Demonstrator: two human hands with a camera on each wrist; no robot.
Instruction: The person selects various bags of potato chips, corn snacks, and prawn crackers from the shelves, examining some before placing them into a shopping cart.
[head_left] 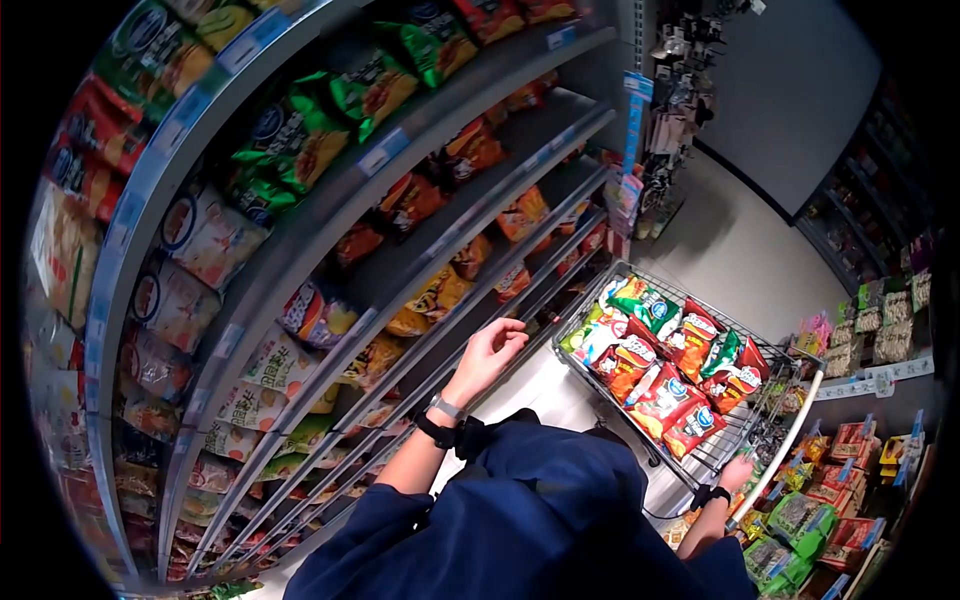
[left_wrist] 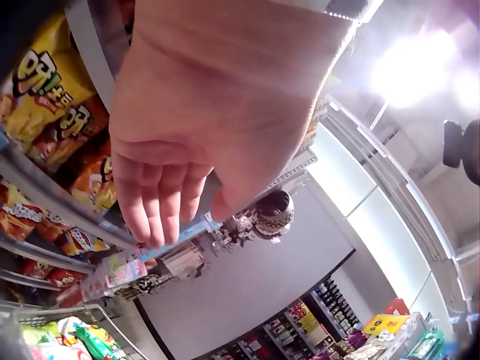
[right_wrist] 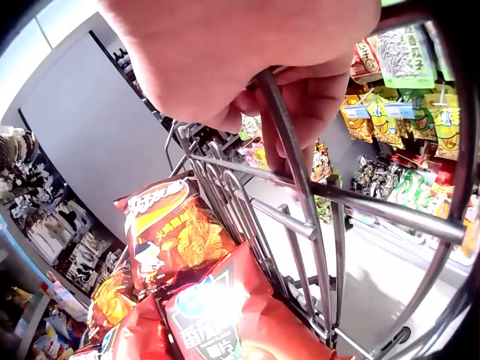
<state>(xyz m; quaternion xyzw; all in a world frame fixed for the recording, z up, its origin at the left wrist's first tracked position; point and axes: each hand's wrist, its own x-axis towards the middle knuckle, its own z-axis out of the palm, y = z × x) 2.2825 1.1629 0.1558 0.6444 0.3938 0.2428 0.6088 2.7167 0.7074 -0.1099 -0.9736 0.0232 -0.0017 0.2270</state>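
My left hand hangs in the air beside the snack shelves, between them and the shopping cart, with nothing in it. In the left wrist view its fingers are loosely bent, palm side showing. At the near side of the cart, my right hand grips the metal frame. Close up in the right wrist view, its fingers curl round a dark metal bar at the basket's edge. Inside the cart lie several bags of chips: a red bag, a green bag and others in red and white.
Tall shelves of bagged snacks curve along the left. A pale cart handle crosses at the right, before a low display of packaged snacks. Pale floor stretches beyond the cart towards a grey wall panel.
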